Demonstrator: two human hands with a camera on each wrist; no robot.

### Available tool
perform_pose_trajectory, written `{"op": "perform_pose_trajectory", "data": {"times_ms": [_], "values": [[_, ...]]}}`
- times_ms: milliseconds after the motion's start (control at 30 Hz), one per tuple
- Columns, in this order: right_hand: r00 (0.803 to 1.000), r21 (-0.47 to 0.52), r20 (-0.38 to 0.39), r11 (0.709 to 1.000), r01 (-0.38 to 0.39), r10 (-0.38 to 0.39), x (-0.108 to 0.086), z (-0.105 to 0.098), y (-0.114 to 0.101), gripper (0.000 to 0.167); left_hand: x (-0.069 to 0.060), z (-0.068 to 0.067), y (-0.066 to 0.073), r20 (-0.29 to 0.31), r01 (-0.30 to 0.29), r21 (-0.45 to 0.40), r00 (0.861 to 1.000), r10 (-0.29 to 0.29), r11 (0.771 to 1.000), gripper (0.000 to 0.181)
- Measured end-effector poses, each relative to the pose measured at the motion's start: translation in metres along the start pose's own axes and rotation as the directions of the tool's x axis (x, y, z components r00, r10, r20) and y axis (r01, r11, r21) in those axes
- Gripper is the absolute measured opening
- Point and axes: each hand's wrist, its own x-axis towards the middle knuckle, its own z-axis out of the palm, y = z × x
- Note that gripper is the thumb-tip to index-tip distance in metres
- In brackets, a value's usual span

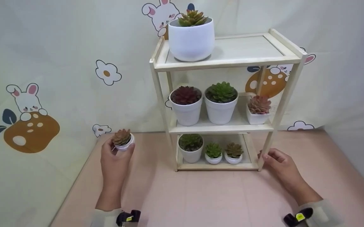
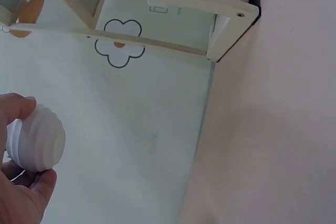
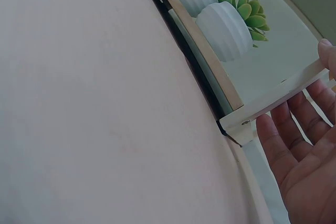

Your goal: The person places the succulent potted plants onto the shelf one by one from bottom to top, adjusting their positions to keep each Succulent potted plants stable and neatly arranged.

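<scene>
My left hand (image 1: 116, 162) holds a small potted succulent (image 1: 123, 143) with reddish-brown leaves, left of a three-tier wooden shelf (image 1: 221, 128). In the left wrist view, thumb and fingers go round its white ribbed pot (image 2: 44, 137). At the shelf's lower right, my right hand (image 1: 281, 164) grips the front post, thumb on one side and fingers on the other in the right wrist view. On the bottom tier stand a larger green succulent (image 1: 191, 154) and two small ones, one green (image 1: 213, 153), one brownish (image 1: 234, 153).
A large white pot (image 1: 192, 41) with a succulent stands on the top tier's left. The middle tier carries a dark red succulent (image 1: 186, 107), a green one (image 1: 221, 105) and a pink one (image 1: 258, 108). A cartoon-printed backdrop (image 1: 74, 37) rises behind the pinkish tabletop (image 1: 213, 195).
</scene>
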Motion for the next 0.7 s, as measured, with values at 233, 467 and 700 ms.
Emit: {"op": "perform_pose_trajectory", "data": {"times_ms": [233, 467, 700], "values": [[1.000, 0.022, -0.008, 1.000, 0.001, -0.001, -0.002, 0.001, -0.003, 0.040, -0.008, 0.005, 0.012, 0.009, -0.074, 0.033, 0.997, 0.073, 0.997, 0.074], [1.000, 0.025, -0.011, 1.000, -0.008, 0.009, -0.004, 0.002, -0.004, 0.042, -0.016, 0.010, 0.021, 0.037, -0.117, 0.034, 0.993, 0.116, 0.993, 0.074], [1.000, 0.005, -0.003, 1.000, 0.001, -0.001, -0.002, 0.000, 0.000, 0.043, -0.024, 0.019, 0.027, 0.077, -0.132, 0.030, 0.989, 0.129, 0.991, 0.073]]}}
